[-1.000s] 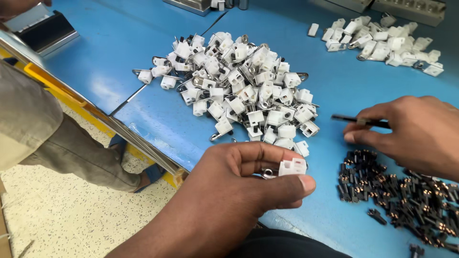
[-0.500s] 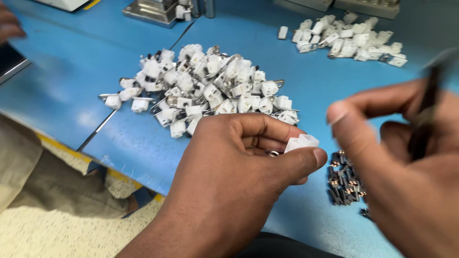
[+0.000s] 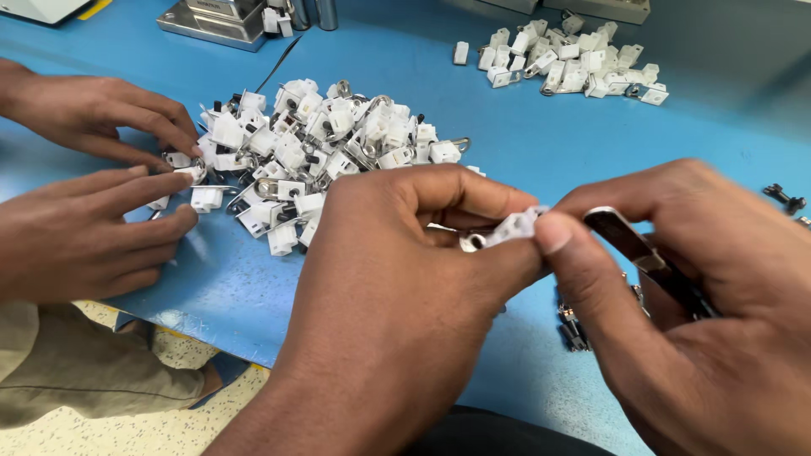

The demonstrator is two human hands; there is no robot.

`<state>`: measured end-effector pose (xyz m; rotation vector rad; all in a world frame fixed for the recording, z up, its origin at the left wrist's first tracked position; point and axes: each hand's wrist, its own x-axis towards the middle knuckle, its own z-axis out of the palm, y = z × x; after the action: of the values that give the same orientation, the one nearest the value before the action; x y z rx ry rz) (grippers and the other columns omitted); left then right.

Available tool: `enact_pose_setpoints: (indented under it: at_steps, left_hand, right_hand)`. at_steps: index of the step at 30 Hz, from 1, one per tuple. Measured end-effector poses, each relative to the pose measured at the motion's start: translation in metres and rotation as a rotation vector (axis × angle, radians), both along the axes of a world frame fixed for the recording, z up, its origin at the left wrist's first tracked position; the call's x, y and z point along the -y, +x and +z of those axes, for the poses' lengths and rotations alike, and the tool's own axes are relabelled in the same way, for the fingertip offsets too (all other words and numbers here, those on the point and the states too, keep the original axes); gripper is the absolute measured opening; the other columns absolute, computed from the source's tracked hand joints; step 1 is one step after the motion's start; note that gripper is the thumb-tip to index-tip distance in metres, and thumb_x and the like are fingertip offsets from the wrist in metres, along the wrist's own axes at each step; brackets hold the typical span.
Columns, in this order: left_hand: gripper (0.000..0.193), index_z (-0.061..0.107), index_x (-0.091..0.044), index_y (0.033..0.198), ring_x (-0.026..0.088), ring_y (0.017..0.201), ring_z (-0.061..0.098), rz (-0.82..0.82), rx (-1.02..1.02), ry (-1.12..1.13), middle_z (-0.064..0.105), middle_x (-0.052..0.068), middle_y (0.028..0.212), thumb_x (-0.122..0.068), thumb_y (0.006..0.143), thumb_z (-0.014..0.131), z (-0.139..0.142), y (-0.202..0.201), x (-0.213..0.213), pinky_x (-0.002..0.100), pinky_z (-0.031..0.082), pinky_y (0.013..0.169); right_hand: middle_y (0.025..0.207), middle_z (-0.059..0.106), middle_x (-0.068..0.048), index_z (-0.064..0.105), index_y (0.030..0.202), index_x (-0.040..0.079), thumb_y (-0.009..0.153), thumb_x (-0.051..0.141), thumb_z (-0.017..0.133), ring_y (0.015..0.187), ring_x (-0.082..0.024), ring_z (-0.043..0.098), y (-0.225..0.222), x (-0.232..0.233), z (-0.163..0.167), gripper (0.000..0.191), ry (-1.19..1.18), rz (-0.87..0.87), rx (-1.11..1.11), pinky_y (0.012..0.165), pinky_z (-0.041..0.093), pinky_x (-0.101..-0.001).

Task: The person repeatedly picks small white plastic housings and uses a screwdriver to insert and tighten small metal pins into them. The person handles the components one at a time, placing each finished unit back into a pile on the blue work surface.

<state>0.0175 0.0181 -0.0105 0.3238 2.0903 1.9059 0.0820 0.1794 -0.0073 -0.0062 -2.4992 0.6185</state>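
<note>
My left hand [image 3: 397, 287] pinches a small white plastic piece [image 3: 514, 226] with a metal ring between thumb and fingers, low in the middle of the view. My right hand [image 3: 684, 312] meets it from the right, its thumb touching the white piece, and a dark slim tool with a shiny tip [image 3: 629, 241] lies in its fingers. Just behind my hands lies a big heap of the same white pieces with metal loops [image 3: 312, 152] on the blue table [image 3: 524, 135].
At the left, another person's two hands [image 3: 93, 177] pick at the heap's edge. A second, smaller pile of white pieces [image 3: 566, 59] lies at the back right. Dark small screws [image 3: 574, 329] sit under my right hand. A metal fixture [image 3: 228, 17] stands at the back.
My right hand has come in from the right with the dark tool and now touches the white piece in my left hand. Another person's hands have appeared at the heap's left.
</note>
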Motion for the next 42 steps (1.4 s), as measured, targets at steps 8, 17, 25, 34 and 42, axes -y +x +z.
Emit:
enact_pose_setpoints:
  at_steps: [8,17,25,34,42]
  left_hand:
    - [0.031,0.081,0.001,0.101,0.004,0.066,0.064,-0.037,0.000,0.187,0.078,0.002,0.079,-0.020,0.079,0.087,-0.011,0.006,-0.004,0.020,0.051,0.056]
    - [0.026,0.084,-0.003,0.095,0.004,0.063,0.056,-0.018,0.031,0.063,0.073,0.000,0.070,-0.022,0.077,0.087,0.003,0.005,-0.001,0.022,0.046,0.051]
    - [0.026,0.088,-0.011,0.095,0.005,0.067,0.066,-0.068,0.012,-0.206,0.077,-0.001,0.071,-0.027,0.076,0.087,-0.003,0.002,-0.002,0.022,0.055,0.060]
    - [0.048,0.070,-0.012,0.134,0.024,0.075,0.074,0.422,-0.315,-0.809,0.075,0.014,0.096,-0.023,0.088,0.078,-0.001,-0.077,0.070,0.043,0.059,0.052]
    - [0.067,0.056,-0.005,0.145,0.037,0.104,0.068,0.281,-0.540,-1.055,0.064,0.026,0.127,-0.030,0.090,0.084,-0.017,-0.104,0.094,0.049,0.054,0.082]
  right_hand:
    - [0.114,0.074,-0.014,0.061,0.121,0.015,0.102,0.030,0.053,0.097,-0.018,0.078,-0.044,-0.047,0.020,0.026,-1.158,-0.036,0.357,0.084,0.059,-0.0377]
    - [0.121,0.069,-0.021,0.042,0.123,0.014,0.110,0.024,0.038,0.118,-0.032,0.071,-0.042,-0.038,0.015,0.017,-0.754,0.445,0.164,0.098,0.058,-0.0420]
    - [0.117,0.072,-0.019,0.043,0.119,0.003,0.109,0.016,0.040,0.110,-0.028,0.075,-0.026,-0.004,-0.001,0.017,-0.639,0.399,0.169,0.096,0.060,-0.0429]
    - [0.104,0.067,-0.007,0.062,0.126,0.010,0.101,0.017,0.067,0.082,-0.018,0.062,-0.160,-0.157,-0.064,0.027,-0.288,-0.237,0.162,0.073,0.051,-0.0382]
    - [0.085,0.060,-0.010,0.062,0.114,0.003,0.105,0.030,0.067,0.065,-0.019,0.054,-0.259,-0.211,-0.114,0.029,0.146,-0.231,0.246,0.056,0.045,-0.0374]
